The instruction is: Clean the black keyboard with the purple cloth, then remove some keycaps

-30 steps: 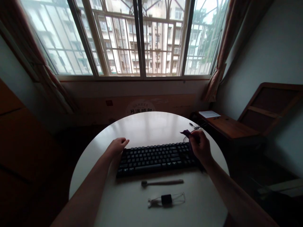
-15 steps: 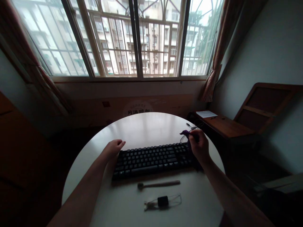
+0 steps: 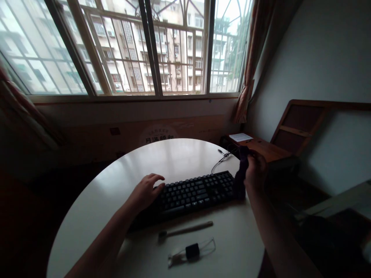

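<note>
A black keyboard lies on the round white table. My left hand is over its left end, thumb and fingers apart with nothing between them; whether it touches the keys I cannot tell. At the right end, my right hand grips a dark purple cloth, which hangs down beside the keyboard's right edge. A brush with a long thin handle lies in front of the keyboard. Nearer to me is a wire keycap puller with a black middle piece.
The keyboard's black cable lies coiled at the table's far right. Beyond it stands a wooden chair with a white paper on its seat. A barred window and curtains are behind the table.
My left hand has opened and moved onto the keyboard's left end. My right hand has shifted right with the cloth, which now hangs lower. The view has turned slightly right.
</note>
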`<state>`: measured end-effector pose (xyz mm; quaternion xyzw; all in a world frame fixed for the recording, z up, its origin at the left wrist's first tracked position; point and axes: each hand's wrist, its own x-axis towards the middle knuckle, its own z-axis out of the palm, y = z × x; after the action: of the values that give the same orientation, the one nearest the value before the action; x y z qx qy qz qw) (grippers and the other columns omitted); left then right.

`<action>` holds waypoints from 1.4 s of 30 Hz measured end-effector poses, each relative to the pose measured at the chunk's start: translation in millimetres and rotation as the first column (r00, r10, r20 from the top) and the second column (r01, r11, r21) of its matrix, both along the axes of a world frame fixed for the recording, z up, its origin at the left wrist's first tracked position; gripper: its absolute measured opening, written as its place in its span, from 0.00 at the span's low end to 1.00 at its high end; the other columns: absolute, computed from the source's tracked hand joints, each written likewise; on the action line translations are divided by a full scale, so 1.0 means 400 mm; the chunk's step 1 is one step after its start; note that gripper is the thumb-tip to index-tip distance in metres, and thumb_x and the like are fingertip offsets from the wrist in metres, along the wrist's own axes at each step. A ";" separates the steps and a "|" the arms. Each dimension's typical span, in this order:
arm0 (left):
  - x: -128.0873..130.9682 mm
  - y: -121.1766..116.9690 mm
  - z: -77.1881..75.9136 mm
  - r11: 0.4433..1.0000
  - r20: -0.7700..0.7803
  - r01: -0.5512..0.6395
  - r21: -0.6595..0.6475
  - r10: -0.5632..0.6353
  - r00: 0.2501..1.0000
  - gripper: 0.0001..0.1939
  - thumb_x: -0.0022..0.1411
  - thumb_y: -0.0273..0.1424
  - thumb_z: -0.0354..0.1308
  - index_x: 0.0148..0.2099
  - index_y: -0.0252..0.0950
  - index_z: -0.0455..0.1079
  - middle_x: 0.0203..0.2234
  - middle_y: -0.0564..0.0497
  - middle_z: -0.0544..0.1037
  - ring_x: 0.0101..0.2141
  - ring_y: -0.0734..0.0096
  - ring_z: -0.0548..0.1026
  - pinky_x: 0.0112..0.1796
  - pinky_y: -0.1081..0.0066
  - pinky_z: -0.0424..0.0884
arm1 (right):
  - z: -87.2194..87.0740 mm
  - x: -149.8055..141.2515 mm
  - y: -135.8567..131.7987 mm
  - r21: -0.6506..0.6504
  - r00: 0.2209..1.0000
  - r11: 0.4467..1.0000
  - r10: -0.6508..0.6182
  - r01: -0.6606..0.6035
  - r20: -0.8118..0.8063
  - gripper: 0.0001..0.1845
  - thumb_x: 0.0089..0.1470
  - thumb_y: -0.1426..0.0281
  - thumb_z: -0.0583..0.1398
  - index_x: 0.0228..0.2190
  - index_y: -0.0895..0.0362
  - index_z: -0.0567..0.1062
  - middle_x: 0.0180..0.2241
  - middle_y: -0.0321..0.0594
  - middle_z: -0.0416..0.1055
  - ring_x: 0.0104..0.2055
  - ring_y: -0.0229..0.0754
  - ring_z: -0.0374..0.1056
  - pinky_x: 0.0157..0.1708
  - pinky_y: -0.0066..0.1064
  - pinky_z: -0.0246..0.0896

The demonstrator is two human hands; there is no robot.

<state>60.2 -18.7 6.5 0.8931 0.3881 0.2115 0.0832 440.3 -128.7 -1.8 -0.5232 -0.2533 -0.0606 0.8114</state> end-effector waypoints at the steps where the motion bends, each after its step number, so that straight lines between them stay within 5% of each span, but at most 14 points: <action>1: 0.017 -0.014 -0.004 0.999 -0.015 0.052 -0.006 -0.052 0.999 0.17 0.65 0.41 0.49 0.49 0.39 0.72 0.48 0.45 0.75 0.50 0.56 0.72 0.51 0.59 0.68 | 0.000 0.000 0.002 -0.003 0.999 0.999 0.040 -0.040 -0.028 0.15 0.49 0.63 0.61 0.38 0.57 0.78 0.37 0.41 0.76 0.41 0.47 0.71 0.41 0.35 0.65; 4: 0.054 -0.047 -0.018 0.989 -0.100 0.148 -0.011 -0.149 0.984 0.20 0.66 0.42 0.51 0.57 0.42 0.68 0.58 0.45 0.68 0.57 0.55 0.66 0.57 0.56 0.63 | 0.006 0.000 -0.008 0.036 0.983 0.990 0.141 -0.138 -0.117 0.15 0.47 0.63 0.62 0.36 0.57 0.79 0.34 0.40 0.76 0.38 0.45 0.71 0.37 0.33 0.65; 9: 0.067 -0.045 -0.040 0.990 -0.204 0.144 0.012 -0.138 0.969 0.26 0.66 0.46 0.50 0.63 0.42 0.62 0.64 0.45 0.62 0.63 0.51 0.59 0.60 0.52 0.58 | 0.018 0.021 -0.101 0.001 0.922 0.943 0.324 -0.332 -0.212 0.16 0.41 0.62 0.67 0.33 0.56 0.77 0.25 0.34 0.73 0.26 0.39 0.68 0.26 0.28 0.61; 11: 0.066 -0.034 -0.051 0.992 -0.230 0.124 0.019 -0.116 0.966 0.28 0.66 0.47 0.49 0.64 0.42 0.60 0.64 0.45 0.62 0.63 0.51 0.59 0.61 0.51 0.56 | 0.021 0.036 -0.151 -0.114 0.839 0.850 0.471 -0.515 -0.274 0.19 0.38 0.60 0.70 0.32 0.56 0.75 0.25 0.34 0.73 0.24 0.38 0.67 0.23 0.28 0.60; 14: 0.069 -0.024 -0.064 0.993 -0.263 0.114 0.036 -0.100 0.960 0.30 0.66 0.50 0.47 0.65 0.44 0.59 0.63 0.45 0.63 0.62 0.51 0.60 0.61 0.49 0.54 | 0.023 0.051 -0.211 -0.359 0.712 0.616 0.634 -0.701 -0.302 0.20 0.37 0.59 0.71 0.29 0.56 0.73 0.25 0.35 0.74 0.24 0.39 0.67 0.23 0.27 0.60; 17: 0.074 -0.027 -0.067 0.994 -0.295 0.101 0.033 -0.086 0.952 0.32 0.66 0.52 0.46 0.66 0.44 0.58 0.63 0.44 0.64 0.62 0.50 0.61 0.61 0.48 0.54 | 0.015 0.036 -0.239 -0.591 0.664 0.432 0.704 -0.681 -0.251 0.18 0.44 0.58 0.69 0.29 0.57 0.73 0.25 0.34 0.71 0.25 0.38 0.67 0.24 0.27 0.59; 20: 0.079 -0.035 -0.059 0.996 -0.322 0.088 0.022 -0.076 0.944 0.33 0.66 0.52 0.46 0.67 0.43 0.57 0.63 0.44 0.64 0.62 0.51 0.61 0.61 0.50 0.54 | -0.010 -0.007 -0.237 -0.781 0.655 0.350 0.749 -0.517 -0.097 0.13 0.50 0.59 0.65 0.30 0.57 0.74 0.26 0.35 0.72 0.28 0.40 0.68 0.28 0.29 0.60; 24: 0.082 -0.042 -0.047 0.996 -0.346 0.086 0.014 -0.075 0.935 0.33 0.66 0.52 0.46 0.67 0.42 0.57 0.63 0.44 0.64 0.62 0.53 0.61 0.60 0.53 0.55 | -0.055 -0.053 -0.211 -0.865 0.644 0.452 0.732 -0.218 0.220 0.09 0.47 0.65 0.66 0.29 0.55 0.73 0.31 0.35 0.72 0.35 0.43 0.68 0.36 0.31 0.61; 27: 0.080 -0.041 -0.045 0.994 -0.319 0.108 0.015 -0.098 0.943 0.32 0.66 0.51 0.46 0.67 0.43 0.58 0.61 0.46 0.66 0.60 0.54 0.63 0.59 0.54 0.57 | -0.072 -0.046 -0.191 -0.847 0.704 0.522 0.640 -0.106 0.306 0.22 0.43 0.64 0.69 0.40 0.53 0.72 0.36 0.36 0.70 0.37 0.43 0.67 0.37 0.32 0.61; 33: 0.076 -0.038 -0.042 0.990 -0.257 0.140 -0.013 -0.139 0.956 0.31 0.65 0.51 0.48 0.65 0.43 0.60 0.59 0.46 0.70 0.57 0.53 0.67 0.57 0.54 0.60 | -0.058 0.012 -0.171 -0.897 0.638 0.408 0.740 -0.170 0.216 0.51 0.43 0.59 0.70 0.64 0.49 0.56 0.37 0.35 0.67 0.37 0.42 0.66 0.41 0.33 0.61; 42: 0.077 -0.038 -0.040 0.990 -0.223 0.140 -0.023 -0.142 0.964 0.30 0.64 0.50 0.50 0.64 0.45 0.62 0.57 0.47 0.72 0.55 0.52 0.69 0.55 0.55 0.61 | -0.074 0.058 -0.172 -0.888 0.650 0.388 0.746 -0.248 0.145 0.49 0.44 0.63 0.68 0.65 0.49 0.56 0.33 0.32 0.67 0.27 0.36 0.63 0.32 0.29 0.60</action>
<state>90.9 -33.7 -9.5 0.9363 0.3312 0.1018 0.0568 463.3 -197.6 -31.5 -0.6835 -0.6146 0.1800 0.3503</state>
